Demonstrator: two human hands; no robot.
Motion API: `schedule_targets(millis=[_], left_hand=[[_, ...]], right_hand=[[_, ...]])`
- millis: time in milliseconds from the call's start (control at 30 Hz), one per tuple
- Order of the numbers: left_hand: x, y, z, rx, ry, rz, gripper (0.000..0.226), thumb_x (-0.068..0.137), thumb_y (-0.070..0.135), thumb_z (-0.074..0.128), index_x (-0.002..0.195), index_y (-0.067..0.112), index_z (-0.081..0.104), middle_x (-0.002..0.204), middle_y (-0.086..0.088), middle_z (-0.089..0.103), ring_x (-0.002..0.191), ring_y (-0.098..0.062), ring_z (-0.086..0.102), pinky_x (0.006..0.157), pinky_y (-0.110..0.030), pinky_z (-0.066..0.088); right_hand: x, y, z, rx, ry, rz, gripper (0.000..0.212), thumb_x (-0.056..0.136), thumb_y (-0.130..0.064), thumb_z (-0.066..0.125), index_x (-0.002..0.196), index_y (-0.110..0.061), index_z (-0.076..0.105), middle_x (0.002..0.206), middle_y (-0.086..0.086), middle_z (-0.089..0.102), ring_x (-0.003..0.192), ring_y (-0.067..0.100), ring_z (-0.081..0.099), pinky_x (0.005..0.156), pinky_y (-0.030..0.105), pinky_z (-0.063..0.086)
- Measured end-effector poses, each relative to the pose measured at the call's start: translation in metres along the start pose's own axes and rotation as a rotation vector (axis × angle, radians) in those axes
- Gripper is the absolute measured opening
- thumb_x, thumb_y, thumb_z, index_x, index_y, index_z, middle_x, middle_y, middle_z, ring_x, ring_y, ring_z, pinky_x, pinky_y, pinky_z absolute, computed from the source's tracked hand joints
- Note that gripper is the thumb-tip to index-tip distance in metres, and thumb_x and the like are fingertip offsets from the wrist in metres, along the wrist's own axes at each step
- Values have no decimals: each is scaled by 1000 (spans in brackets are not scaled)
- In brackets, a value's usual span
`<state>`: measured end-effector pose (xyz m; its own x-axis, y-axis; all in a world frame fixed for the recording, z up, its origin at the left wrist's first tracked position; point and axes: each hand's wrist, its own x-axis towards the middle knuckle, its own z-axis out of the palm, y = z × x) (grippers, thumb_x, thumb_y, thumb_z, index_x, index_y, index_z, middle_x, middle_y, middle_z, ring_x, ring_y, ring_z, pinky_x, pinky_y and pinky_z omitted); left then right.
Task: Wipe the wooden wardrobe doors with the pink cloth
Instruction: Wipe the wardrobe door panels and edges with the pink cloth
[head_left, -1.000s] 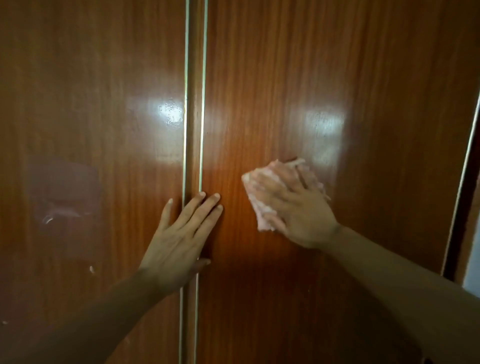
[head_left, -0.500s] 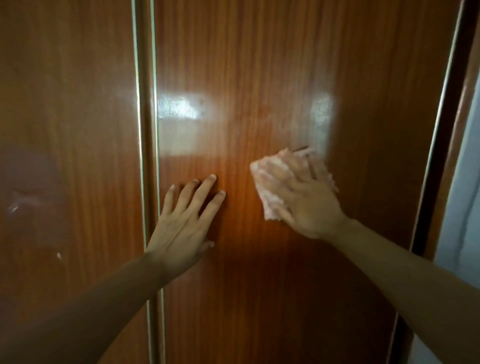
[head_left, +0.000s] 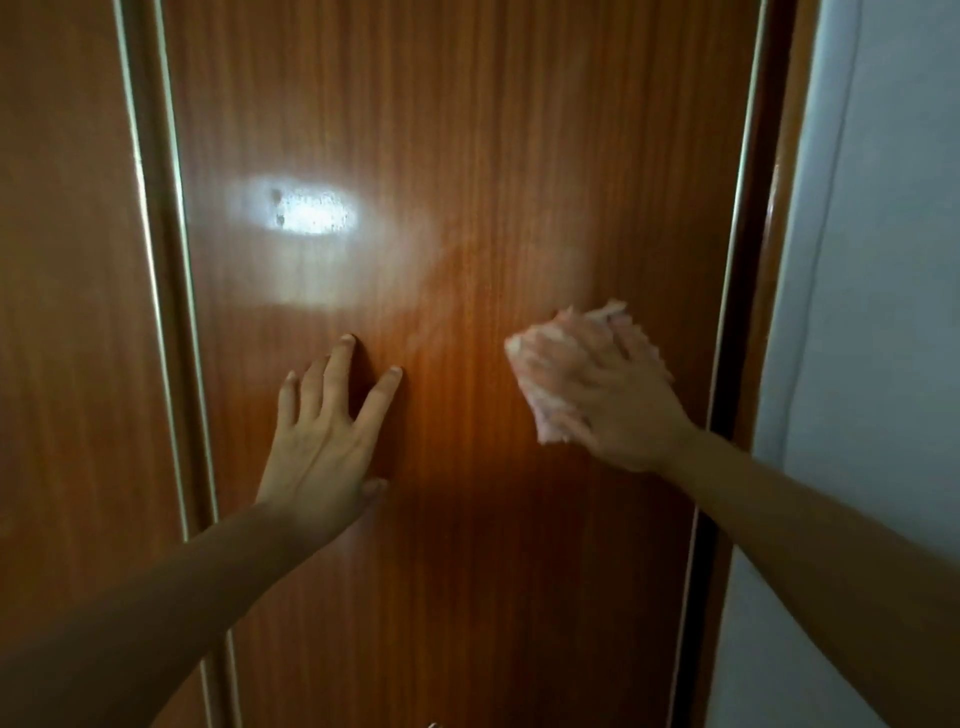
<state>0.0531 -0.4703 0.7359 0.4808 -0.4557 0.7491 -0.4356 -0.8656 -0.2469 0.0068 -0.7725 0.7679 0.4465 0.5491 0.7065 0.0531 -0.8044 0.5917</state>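
Observation:
A glossy reddish-brown wardrobe door fills the middle of the view. Another door lies to its left, past a thin metal-edged seam. My right hand presses the crumpled pink cloth flat against the right part of the middle door, with the cloth showing above and left of the fingers. My left hand rests flat on the same door with its fingers spread and holds nothing.
A dark gap and the wooden frame border the door on the right. Beyond it is a pale grey-white wall. A bright light reflection sits on the door above my left hand.
The view has swung right, so the seam now lies far left and the wall shows. My right hand with the cloth has slid right towards the door's edge. My left hand has moved off the seam.

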Motion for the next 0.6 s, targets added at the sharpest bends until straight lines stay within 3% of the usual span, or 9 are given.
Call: schedule_targets(millis=[100,200,300,367,467,600], left_hand=[[12,19,-1,-4,27,81,115,44,44,88,140,16,32,149,-22,23,130,-42,26,103,-60,24],[14,34,3,-16,50,120,116,41,42,89,140,15,35,148,-22,25,129,-41,26,102,-61,26],[11,41,10,-8,40,126,118,39,40,90,140,14,35,148,-23,25,128,-42,27,101,-61,26],[9,40,12,3,29,145,120,38,39,91,141,14,35,149,-23,25,129,-43,29,101,-62,25],[9,38,12,-1,20,153,120,38,37,91,141,15,34,149,-23,24,129,-44,29,102,-62,23],[8,37,14,-17,31,147,119,39,36,91,141,15,33,149,-23,23,129,-44,28,102,-63,22]], right_hand=[[32,54,-28,-73,88,340,65,95,-49,31,152,-27,9,161,4,9,148,31,3,117,56,1],[-4,15,-4,-44,127,521,68,94,-48,34,153,-25,8,161,4,2,148,32,-2,117,57,0],[-103,-59,37,-10,-6,480,76,89,-50,39,153,-30,3,161,0,2,148,31,-4,112,62,9],[-146,-72,46,-21,-79,385,75,89,-51,40,153,-32,6,162,-2,0,148,29,-4,107,63,18],[-114,-31,29,-5,-43,307,69,91,-47,39,152,-30,11,161,-3,1,148,29,-1,114,58,9],[-25,35,-6,39,94,491,63,97,-45,31,152,-27,5,160,2,3,147,28,-4,117,51,-3]])
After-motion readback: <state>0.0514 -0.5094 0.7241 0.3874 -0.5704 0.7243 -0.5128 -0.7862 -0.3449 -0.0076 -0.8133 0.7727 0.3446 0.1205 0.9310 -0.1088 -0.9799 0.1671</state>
